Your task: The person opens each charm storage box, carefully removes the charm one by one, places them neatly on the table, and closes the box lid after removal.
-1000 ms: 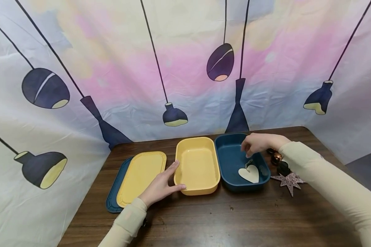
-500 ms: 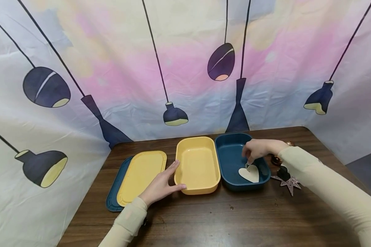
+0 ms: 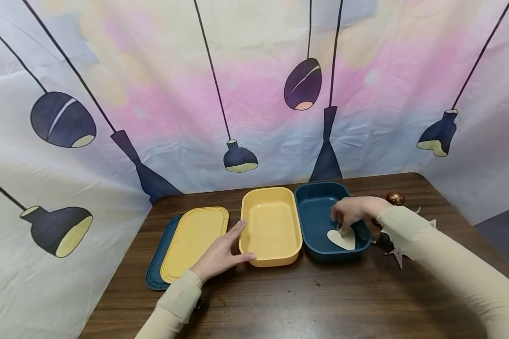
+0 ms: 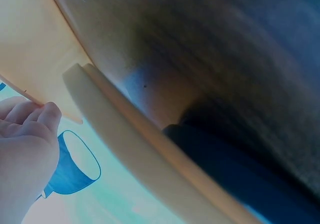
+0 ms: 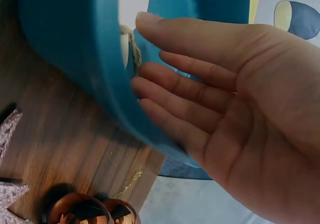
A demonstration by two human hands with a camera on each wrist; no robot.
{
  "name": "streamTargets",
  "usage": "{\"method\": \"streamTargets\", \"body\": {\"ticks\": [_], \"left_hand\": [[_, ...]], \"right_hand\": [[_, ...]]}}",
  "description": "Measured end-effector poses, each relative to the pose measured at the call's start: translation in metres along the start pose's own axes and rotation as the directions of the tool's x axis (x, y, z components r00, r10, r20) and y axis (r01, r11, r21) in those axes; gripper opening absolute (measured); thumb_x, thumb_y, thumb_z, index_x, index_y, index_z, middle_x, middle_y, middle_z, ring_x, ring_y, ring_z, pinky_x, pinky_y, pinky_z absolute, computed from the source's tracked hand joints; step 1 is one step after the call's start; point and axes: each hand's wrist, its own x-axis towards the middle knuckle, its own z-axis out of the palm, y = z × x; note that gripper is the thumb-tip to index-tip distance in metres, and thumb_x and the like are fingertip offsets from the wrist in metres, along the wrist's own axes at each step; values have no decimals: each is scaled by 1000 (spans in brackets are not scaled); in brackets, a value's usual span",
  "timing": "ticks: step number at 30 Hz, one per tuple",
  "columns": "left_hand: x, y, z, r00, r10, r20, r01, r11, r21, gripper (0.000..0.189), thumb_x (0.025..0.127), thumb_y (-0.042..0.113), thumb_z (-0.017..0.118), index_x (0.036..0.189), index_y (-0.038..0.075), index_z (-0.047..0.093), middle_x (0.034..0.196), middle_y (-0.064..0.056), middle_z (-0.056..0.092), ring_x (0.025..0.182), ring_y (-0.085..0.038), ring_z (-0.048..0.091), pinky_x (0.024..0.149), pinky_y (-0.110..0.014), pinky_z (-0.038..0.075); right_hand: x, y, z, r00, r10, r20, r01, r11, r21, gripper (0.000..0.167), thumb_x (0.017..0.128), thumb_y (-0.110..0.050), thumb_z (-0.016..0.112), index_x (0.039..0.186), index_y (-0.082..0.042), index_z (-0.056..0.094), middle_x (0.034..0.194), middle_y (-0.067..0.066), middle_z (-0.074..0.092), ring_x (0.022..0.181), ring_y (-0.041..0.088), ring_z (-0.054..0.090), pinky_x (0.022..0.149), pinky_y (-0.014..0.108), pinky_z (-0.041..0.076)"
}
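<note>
A white heart ornament [image 3: 340, 240] with a twine loop [image 5: 134, 49] lies in the near part of the dark blue container [image 3: 316, 221]. My right hand [image 3: 355, 211] reaches down over that container's right side. In the right wrist view the thumb tip meets the heart's edge near the twine, while the fingers stay apart from the thumb, fairly straight, beside the loop. My left hand [image 3: 222, 252] rests spread against the left side of the yellow container [image 3: 271, 262], thumb at its near left corner. Nothing lies inside the yellow container.
Left of the containers, a yellow lid [image 3: 195, 242] overlaps a blue lid [image 3: 154, 278]. Right of them, partly behind the right forearm, lie a glittery star [image 3: 396, 260] and copper baubles [image 3: 395, 198]. A printed cloth [image 3: 263, 117] hangs behind the wooden table [image 3: 280, 301].
My right hand has lowered into the blue container and come down to the heart's twine end, shifting slightly toward me. The left hand and both containers stay put.
</note>
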Motion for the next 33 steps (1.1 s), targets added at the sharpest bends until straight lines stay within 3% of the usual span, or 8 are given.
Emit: {"method": "streamTargets", "body": {"ticks": [13, 20, 26, 33], "left_hand": [[-1, 3, -2, 1000, -3, 2, 3, 1000, 14, 102, 82, 65, 72, 161, 17, 27, 165, 0, 23, 150, -21, 26, 116, -54, 31], [-1, 2, -1, 1000, -1, 1, 1, 1000, 18, 103, 82, 66, 72, 161, 16, 28, 165, 0, 23, 150, -21, 26, 116, -54, 31], [1, 1, 0, 1000, 4, -3, -4, 1000, 19, 103, 82, 64, 73, 160, 14, 29, 165, -1, 24, 149, -21, 27, 116, -53, 32], [-1, 2, 0, 1000, 0, -3, 0, 1000, 16, 102, 83, 65, 72, 161, 15, 28, 165, -2, 24, 149, -22, 28, 116, -53, 31]], "right_hand": [[11, -2, 8, 999, 37, 35, -36, 999, -28, 35, 87, -16, 81, 117, -9, 65, 95, 1, 60, 80, 16, 54, 72, 33, 49], [21, -1, 11, 997, 69, 47, -66, 996, -51, 27, 85, -21, 83, 104, -15, 65, 90, 0, 58, 75, 15, 50, 67, 30, 42], [22, -4, 11, 994, 97, 49, -99, 994, 36, 22, 89, -25, 79, 97, -12, 64, 81, 3, 61, 66, 16, 57, 61, 29, 47], [26, -7, 16, 992, 126, 10, -127, 984, 123, 30, 92, -29, 76, 109, -10, 59, 88, 6, 61, 67, 21, 67, 62, 34, 56]]}}
